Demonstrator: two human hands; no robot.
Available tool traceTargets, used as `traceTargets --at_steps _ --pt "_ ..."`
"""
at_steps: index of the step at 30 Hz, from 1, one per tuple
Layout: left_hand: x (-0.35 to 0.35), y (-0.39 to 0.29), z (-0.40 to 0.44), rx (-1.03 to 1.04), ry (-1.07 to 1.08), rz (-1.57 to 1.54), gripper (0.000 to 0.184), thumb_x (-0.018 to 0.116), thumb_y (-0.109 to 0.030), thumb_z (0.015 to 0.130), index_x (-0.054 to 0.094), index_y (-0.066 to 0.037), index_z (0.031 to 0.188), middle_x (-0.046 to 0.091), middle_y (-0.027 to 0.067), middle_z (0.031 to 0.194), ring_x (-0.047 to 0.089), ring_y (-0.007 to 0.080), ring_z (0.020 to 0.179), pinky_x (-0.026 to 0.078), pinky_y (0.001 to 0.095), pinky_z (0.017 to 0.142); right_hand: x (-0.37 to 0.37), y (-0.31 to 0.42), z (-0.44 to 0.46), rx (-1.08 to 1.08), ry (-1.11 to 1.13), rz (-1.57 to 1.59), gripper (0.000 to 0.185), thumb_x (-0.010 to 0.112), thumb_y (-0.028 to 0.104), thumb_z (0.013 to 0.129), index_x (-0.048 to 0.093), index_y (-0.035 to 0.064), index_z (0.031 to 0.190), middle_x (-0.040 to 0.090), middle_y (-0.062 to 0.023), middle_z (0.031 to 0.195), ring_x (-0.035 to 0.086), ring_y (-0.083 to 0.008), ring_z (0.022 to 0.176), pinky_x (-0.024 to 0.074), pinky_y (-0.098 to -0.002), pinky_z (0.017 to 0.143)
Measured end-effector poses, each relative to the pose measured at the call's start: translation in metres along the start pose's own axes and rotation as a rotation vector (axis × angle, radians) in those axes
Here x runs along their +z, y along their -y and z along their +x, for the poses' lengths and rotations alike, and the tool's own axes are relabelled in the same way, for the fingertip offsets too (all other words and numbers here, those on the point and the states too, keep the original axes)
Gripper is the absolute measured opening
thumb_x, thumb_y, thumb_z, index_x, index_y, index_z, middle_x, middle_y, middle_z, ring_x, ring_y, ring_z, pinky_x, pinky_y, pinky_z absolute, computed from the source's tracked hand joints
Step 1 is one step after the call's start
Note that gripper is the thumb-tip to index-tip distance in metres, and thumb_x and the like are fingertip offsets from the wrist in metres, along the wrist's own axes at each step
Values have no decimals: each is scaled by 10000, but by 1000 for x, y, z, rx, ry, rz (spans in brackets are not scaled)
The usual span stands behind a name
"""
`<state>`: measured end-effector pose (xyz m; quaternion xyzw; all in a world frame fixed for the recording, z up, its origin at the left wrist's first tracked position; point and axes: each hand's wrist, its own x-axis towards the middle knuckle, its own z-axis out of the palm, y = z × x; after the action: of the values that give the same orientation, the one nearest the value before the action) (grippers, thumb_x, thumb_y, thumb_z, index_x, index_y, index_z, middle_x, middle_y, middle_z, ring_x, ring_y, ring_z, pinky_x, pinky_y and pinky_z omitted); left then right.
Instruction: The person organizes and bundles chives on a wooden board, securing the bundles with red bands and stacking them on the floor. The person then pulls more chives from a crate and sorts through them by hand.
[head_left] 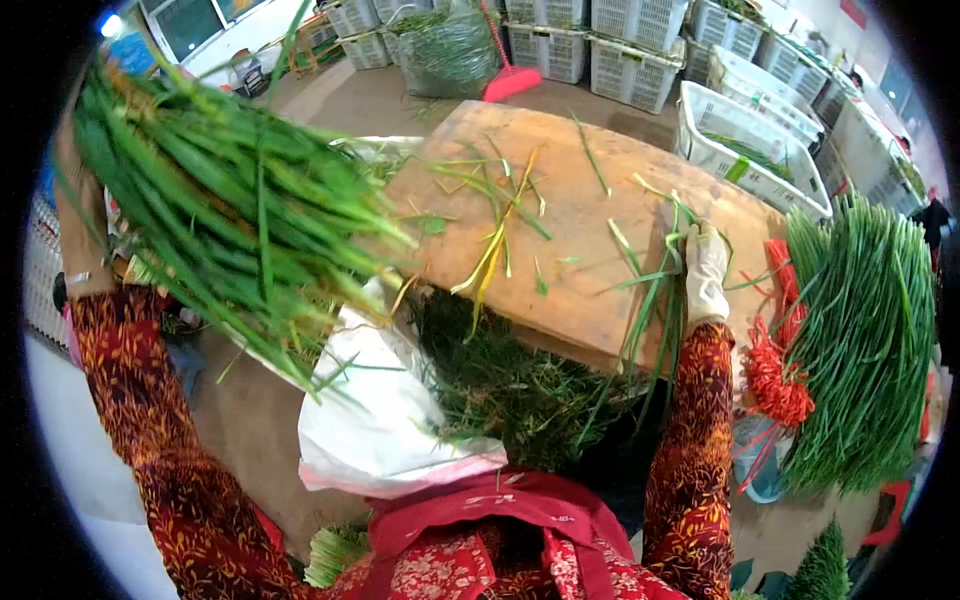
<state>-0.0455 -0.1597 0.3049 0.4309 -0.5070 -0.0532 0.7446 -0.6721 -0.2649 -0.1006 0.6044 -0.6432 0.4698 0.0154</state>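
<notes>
At the left, my left hand (88, 215) is partly hidden behind a large bunch of long green leafy stalks (220, 200), which it holds up off the board; the bunch is blurred. My right hand (706, 268), in a pale glove, lies on the wooden board (590, 250) with its fingers closed around some loose green blades (655, 290). Yellow and green scraps (495, 245) are scattered over the board's middle. To the right of my right hand are a bundle of red ties (778, 375) and a thick pile of green stalks (865, 340).
Below the board's front edge, a white sack (365, 410) stands beside a heap of green trimmings (500, 385). White plastic crates (755, 150) line the back and right. A pink dustpan (512, 82) and a clear bag of greens (445, 50) are on the floor behind the board.
</notes>
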Motion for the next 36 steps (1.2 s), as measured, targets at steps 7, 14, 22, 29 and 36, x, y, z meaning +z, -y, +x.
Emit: traceTargets --at_steps 7,14,22,29,36 --pt "-70 10 1 44 173 -2 387 501 -243 923 506 13 1214 600 88 1027 584 153 929 485 252 822 58 -50 100 301 108 -53 261 434 215 896 643 59 884 634 -132 790 617 -248 693 470 -384 602" --pt "-47 13 -42 95 -32 177 493 518 -270 913 411 24 1293 521 109 1194 536 183 1053 451 265 904 237 104 108 -254 214 -221 157 535 216 824 657 119 834 639 -108 826 622 -297 740 493 -416 633" --pt "-49 3 -37 211 30 204 512 517 -278 912 390 16 1311 494 114 1269 515 185 1111 438 281 941 184 257 -58 -611 704 374 122 553 129 773 612 123 880 612 -134 815 599 -341 725 490 -431 623" --pt "-36 -17 -28 173 149 120 470 496 -262 923 412 8 1298 523 107 1237 532 178 1086 439 279 936 29 235 -172 -550 1725 174 250 561 203 876 610 86 1091 660 -88 918 631 -234 766 526 -319 693" --pt "-27 -26 -7 131 236 46 432 474 -247 934 435 0 1286 552 99 1204 549 170 1060 440 276 932 -62 201 -49 313 849 1017 236 553 199 902 625 22 1040 610 -6 776 483 -93 614 373 -196 558"
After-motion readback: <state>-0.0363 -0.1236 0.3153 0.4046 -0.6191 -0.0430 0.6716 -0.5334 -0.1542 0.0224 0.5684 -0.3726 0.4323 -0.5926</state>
